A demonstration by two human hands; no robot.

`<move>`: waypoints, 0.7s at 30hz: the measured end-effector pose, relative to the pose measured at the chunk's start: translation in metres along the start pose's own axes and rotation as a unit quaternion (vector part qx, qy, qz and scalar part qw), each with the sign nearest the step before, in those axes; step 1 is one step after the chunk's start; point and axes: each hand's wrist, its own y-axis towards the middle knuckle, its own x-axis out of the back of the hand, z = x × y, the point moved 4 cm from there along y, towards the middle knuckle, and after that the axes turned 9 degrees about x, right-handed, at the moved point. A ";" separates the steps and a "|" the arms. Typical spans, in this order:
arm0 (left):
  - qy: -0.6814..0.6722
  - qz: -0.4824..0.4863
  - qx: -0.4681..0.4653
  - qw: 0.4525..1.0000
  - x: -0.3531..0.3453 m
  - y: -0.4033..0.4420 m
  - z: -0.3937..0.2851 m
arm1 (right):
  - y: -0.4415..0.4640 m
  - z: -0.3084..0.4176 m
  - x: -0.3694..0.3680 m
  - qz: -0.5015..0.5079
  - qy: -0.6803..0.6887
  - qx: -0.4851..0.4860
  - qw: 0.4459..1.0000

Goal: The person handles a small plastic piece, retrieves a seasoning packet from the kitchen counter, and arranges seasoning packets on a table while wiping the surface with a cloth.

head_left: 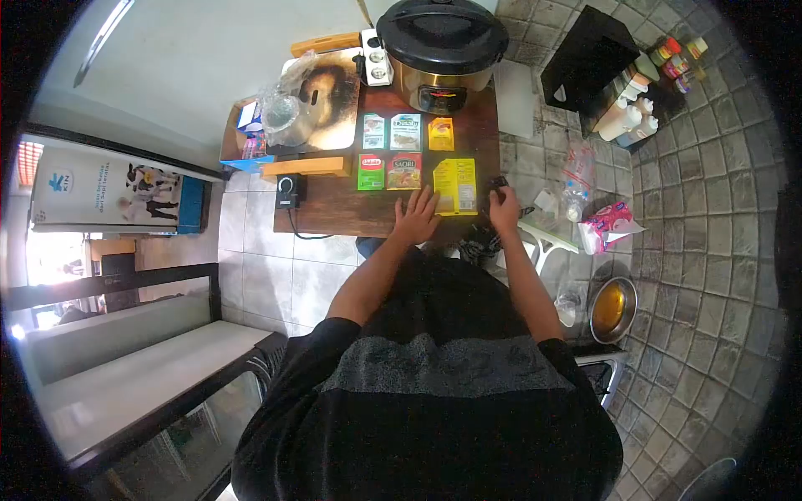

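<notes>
My left hand (416, 217) lies flat near the table's front edge, fingers spread, its fingertips by the lower left corner of a yellow packet (455, 187). At the table's right edge, my right hand (504, 214) is closed around a small black object (498, 182) whose kind I cannot make out. Other sachets lie flat in two rows: a green one (371, 172), a red Saori one (404, 171), a pale green one (373, 132), a white and blue one (405, 132) and an orange one (441, 134).
A large rice cooker (443, 50) stands at the back of the wooden table (334, 204), beside a white power strip (377, 63). A scorched griddle (338, 92) holds plastic bags on the left. To the right are bottles (620, 121), a pink tissue pack (606, 227) and a pan with oil (612, 309).
</notes>
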 end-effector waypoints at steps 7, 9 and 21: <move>-0.015 0.029 0.019 0.999 0.005 0.000 -0.004 | -0.006 -0.010 0.017 -0.028 0.114 -0.040 0.992; -0.018 0.034 0.024 0.999 0.007 0.000 -0.005 | -0.009 -0.017 0.018 -0.069 0.152 -0.025 0.986; 0.013 0.089 0.034 0.995 0.010 0.000 -0.005 | -0.012 0.055 0.051 0.087 0.518 -0.246 0.815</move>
